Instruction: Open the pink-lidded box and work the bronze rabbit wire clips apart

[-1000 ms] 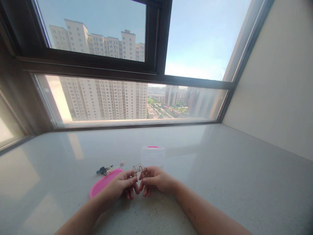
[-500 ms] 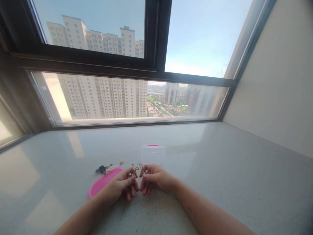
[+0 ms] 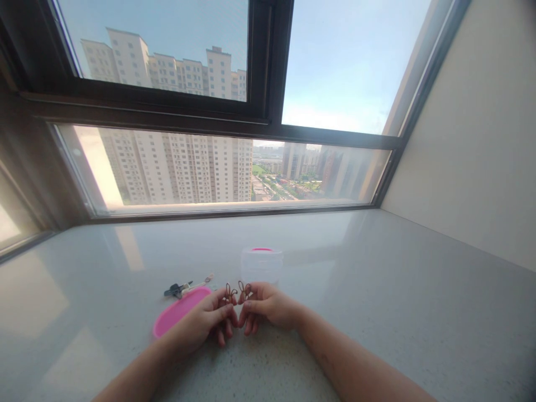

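Note:
Between the fingertips and thumb of my left hand [image 3: 209,314] is a small brown looped piece [image 3: 228,292], its thin loops sticking up like a bow. My right hand [image 3: 268,305] pinches a similar brown looped piece [image 3: 242,288] close beside it. Both hands are closed and their fingertips nearly meet low over the counter. What exactly the pieces are is too small to tell, and their lower parts are hidden by the fingers. A pink oval lid or tray [image 3: 178,314] lies partly under my left forearm and hand.
Behind my right hand stands a clear plastic box [image 3: 262,265] with a pink strip on top. Several small dark and white items [image 3: 179,290] lie beyond the pink oval piece. The pale speckled counter [image 3: 397,290] reaches the window frame [image 3: 234,213], with a white wall [image 3: 473,167] at right.
Almost nothing differs. The brown piece in my left hand sits very slightly lower, and the whole view has shifted a touch.

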Motion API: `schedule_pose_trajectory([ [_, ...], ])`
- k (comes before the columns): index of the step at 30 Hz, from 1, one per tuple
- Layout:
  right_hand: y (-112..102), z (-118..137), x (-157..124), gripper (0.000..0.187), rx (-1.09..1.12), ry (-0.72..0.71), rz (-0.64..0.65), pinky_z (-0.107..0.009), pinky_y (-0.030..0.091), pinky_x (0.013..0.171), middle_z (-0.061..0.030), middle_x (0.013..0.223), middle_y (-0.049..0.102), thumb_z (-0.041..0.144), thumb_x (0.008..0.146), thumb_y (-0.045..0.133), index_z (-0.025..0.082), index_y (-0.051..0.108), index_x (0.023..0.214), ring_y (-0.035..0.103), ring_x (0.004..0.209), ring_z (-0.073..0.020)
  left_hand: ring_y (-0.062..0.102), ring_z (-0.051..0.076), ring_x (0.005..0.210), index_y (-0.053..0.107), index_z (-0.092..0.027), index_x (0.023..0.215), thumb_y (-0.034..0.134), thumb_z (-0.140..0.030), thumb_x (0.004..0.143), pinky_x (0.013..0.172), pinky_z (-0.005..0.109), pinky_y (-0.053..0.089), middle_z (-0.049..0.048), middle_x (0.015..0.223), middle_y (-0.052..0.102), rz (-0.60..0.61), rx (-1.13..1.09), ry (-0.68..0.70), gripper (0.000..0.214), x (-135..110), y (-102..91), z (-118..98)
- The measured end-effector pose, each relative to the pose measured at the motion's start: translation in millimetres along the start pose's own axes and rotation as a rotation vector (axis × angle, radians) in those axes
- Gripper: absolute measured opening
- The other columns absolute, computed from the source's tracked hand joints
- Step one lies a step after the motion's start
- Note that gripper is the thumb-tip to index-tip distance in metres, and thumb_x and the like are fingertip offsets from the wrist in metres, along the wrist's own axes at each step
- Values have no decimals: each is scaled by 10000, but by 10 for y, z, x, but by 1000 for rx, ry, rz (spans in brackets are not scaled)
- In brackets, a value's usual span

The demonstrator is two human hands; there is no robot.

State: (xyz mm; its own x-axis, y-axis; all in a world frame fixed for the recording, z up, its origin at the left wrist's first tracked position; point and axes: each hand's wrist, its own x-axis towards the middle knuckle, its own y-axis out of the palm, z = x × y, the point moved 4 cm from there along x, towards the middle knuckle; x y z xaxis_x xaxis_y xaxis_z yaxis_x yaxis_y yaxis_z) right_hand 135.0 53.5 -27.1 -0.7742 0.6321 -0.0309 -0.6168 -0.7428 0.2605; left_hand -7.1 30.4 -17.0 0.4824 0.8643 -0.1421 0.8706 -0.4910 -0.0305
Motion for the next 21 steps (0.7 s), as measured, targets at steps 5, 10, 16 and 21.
schedule_pose_trajectory([
  [5,-21,-7,-2,312,5,35,-41,-170,419,404,-37,668,685,288,672,665,146,499,896,610,457,-122,577,110,522,443,-185,871,600,-419,790,418,193,458,-7,694,612,29,15,-2,293,-11,16,-10],
  [10,-15,5,-1,275,-14,46,-58,-156,395,398,-36,682,688,247,656,649,136,519,872,601,455,-106,571,104,531,451,-184,879,593,-404,799,431,195,454,-15,704,598,50,37,4,274,-17,28,-21],
  [16,-2,23,-9,277,-5,36,-68,-166,415,395,-44,680,686,257,645,672,133,525,845,605,453,-112,558,98,518,446,-183,876,590,-383,799,429,191,440,-10,708,604,56,57,-12,259,-25,36,-33],
  [21,-3,31,-20,295,-24,12,-43,-171,426,411,-42,699,682,279,662,686,138,521,862,619,483,-119,563,102,525,456,-179,876,588,-376,799,432,196,446,-4,720,603,49,63,-13,249,-36,40,-34],
])
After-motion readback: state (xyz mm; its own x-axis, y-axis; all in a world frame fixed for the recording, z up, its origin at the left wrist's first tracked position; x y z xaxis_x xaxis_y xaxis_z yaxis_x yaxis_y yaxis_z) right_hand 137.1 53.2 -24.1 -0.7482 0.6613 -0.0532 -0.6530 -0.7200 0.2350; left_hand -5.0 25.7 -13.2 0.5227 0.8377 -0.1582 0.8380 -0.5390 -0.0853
